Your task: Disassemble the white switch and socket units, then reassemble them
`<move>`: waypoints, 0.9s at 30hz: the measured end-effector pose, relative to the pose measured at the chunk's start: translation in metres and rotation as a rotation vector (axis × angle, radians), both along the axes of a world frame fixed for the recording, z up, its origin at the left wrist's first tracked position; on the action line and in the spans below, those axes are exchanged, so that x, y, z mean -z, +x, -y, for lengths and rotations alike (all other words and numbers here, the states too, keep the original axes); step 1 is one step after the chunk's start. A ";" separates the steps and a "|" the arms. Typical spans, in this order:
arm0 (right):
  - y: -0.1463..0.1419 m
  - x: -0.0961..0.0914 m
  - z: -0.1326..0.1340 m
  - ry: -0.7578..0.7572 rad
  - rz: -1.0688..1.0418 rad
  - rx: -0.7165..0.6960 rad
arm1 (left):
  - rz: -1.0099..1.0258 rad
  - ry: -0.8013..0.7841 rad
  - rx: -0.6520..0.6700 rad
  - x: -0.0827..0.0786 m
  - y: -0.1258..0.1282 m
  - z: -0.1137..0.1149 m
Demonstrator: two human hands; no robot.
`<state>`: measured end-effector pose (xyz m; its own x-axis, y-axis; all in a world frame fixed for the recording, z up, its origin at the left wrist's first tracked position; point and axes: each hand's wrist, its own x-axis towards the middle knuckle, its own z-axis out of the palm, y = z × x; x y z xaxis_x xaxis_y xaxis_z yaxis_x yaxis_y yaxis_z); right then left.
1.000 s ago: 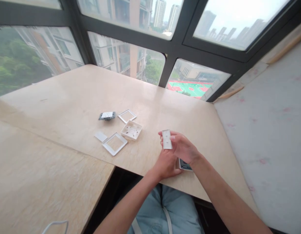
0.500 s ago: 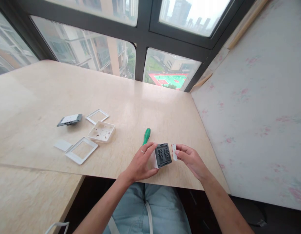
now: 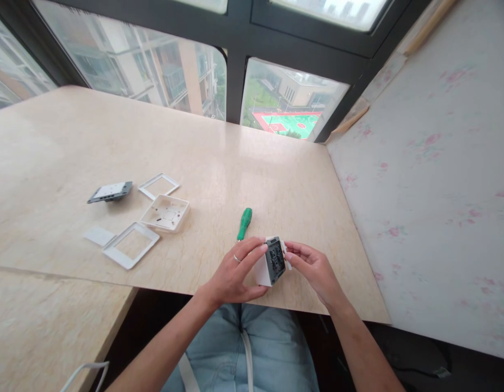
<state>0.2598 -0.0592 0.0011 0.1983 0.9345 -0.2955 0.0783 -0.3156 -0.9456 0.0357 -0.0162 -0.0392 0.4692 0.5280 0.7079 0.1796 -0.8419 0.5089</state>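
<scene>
My left hand (image 3: 239,272) is closed around a wall switch (image 3: 275,260) in its white box, near the front edge of the table. The switch's dark grey face, with two mechanisms showing, is turned to the right. Between the thumb and fingers of my right hand (image 3: 311,267) is a narrow white switch rocker (image 3: 287,256), right beside that face. Whether the two touch I cannot tell. Just beyond my left hand lies a green-handled screwdriver (image 3: 244,222), its shaft mostly hidden.
To the left on the table (image 3: 211,163) lie an open white box (image 3: 168,213), a thin white frame (image 3: 144,190), a wider white frame (image 3: 131,263), a flat white plate (image 3: 99,235) and a second grey switch module (image 3: 110,191). A papered wall (image 3: 431,196) bounds the right side.
My right hand has brought the rocker left, close to the switch. My left hand has turned the switch face further to the right. The view has tilted down slightly.
</scene>
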 end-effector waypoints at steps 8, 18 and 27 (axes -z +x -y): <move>-0.005 -0.001 0.007 0.019 0.013 0.075 | 0.019 0.025 -0.008 -0.001 0.007 0.001; -0.008 -0.006 0.006 0.059 0.056 0.068 | 0.021 0.039 -0.021 -0.001 0.008 0.001; -0.009 -0.008 0.009 0.113 0.116 0.014 | 0.014 0.012 -0.012 -0.001 0.008 0.002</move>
<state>0.2508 -0.0681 0.0093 0.2380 0.9575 -0.1630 0.1860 -0.2097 -0.9599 0.0439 -0.0182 -0.0387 0.4530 0.5248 0.7207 0.1830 -0.8459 0.5009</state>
